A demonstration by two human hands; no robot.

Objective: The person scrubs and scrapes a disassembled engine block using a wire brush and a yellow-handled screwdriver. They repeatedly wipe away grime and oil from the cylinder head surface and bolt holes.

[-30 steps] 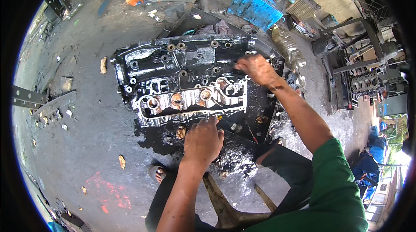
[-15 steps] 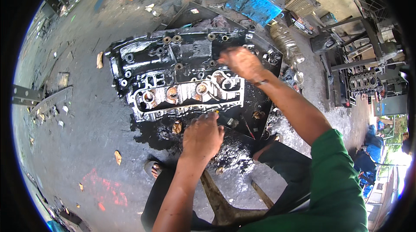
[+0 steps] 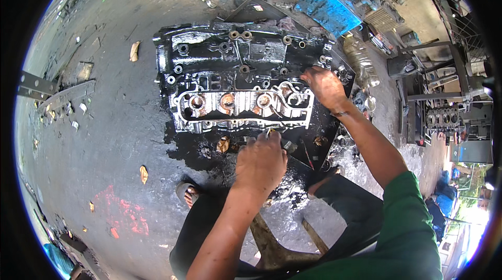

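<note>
A light metal cylinder head [image 3: 246, 118] with round openings, some rusty inside, lies in front of a black, oily engine casting [image 3: 209, 52] with several round bosses. My left hand [image 3: 260, 162] is at the near edge of the cylinder head, its fingers bent together. A small yellow spot shows at its fingertips; what it belongs to is hidden. Over the right end of the black casting, just beyond the cylinder head's right corner, my right hand [image 3: 327, 89] has its fingers curled closed. I cannot see what, if anything, is in them.
A dark tray [image 3: 329, 144] under the parts holds a thin red-tipped tool [image 3: 308, 155] and a dry leaf [image 3: 320, 141]. Behind stands a blue, greasy box [image 3: 327, 10]. Metal racks [image 3: 434, 78] line the right side. My sandalled foot [image 3: 189, 194] rests on the oily floor.
My right hand has moved right and slightly nearer over the black casting, and is less blurred. The left hand stays by the cylinder head's near edge. The whole view has shifted.
</note>
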